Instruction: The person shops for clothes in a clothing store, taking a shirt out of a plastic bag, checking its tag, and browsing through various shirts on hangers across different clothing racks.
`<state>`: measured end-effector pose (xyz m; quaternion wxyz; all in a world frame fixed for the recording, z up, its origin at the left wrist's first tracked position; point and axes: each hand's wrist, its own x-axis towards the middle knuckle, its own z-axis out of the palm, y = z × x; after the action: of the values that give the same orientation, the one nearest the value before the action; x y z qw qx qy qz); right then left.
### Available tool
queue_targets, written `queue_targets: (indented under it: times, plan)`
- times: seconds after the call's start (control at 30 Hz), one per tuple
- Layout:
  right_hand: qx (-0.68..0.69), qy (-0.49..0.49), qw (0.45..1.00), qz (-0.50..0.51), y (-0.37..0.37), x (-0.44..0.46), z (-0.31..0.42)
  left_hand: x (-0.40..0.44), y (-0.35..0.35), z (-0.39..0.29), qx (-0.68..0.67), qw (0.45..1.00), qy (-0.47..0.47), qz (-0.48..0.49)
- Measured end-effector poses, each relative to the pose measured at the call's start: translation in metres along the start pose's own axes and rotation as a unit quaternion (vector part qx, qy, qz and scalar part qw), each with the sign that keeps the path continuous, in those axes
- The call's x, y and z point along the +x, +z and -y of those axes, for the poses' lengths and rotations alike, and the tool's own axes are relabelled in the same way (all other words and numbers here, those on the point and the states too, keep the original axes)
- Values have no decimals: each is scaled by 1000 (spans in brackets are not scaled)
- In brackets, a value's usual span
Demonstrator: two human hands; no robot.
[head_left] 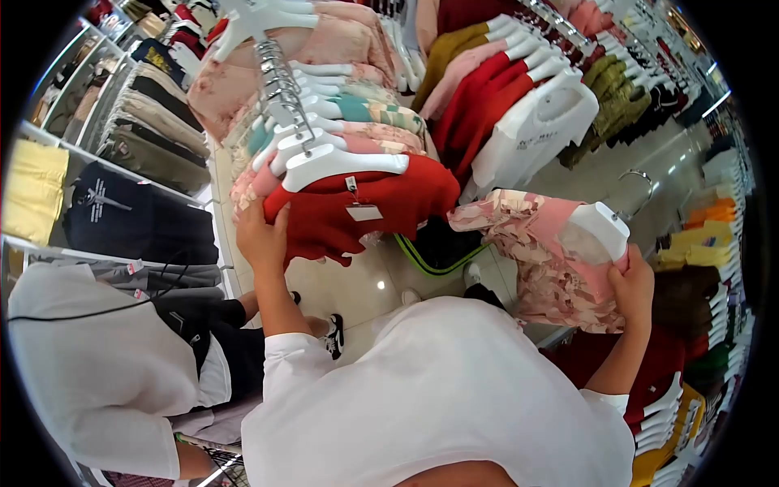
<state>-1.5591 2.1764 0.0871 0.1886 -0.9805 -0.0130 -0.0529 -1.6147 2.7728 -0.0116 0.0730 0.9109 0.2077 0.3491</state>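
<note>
My left hand (264, 235) is closed on the shoulder of a red top (406, 195), which hangs on a white hanger (345, 165) at the front of a metal rail. A white tag (363, 213) dangles from the red top. At the right, my right hand (633, 284) grips a pink patterned top (540, 252) at its shoulder, with a white hanger (599, 230) inside its neck. That hanger's metal hook (641, 183) points up and away from the rail. Behind the red top hang several pink and green patterned garments (377, 114).
A person in a white shirt (97, 357) stands close at the left. Shelves with folded clothes (105, 211) line the left side. A black basket with a green rim (430, 266) is below the rail. More racks hold a white top (535, 126) and orange garments (710, 213).
</note>
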Motion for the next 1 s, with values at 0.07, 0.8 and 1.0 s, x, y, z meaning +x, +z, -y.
queue_targets:
  times: [0.07, 0.8, 1.0]
  plan:
    - [-8, 18, 1000, 12, -3, -7, -7, -1, 2, 2, 13, 1000, 8, -18]
    - [45, -139, 987, 64, -3, 20, -97, -87, 40, -343, -322, 850, 315, 274]
    - [89, -98, 991, 35, -16, 18, -158, -100, 66, -424, -264, 847, 318, 333]
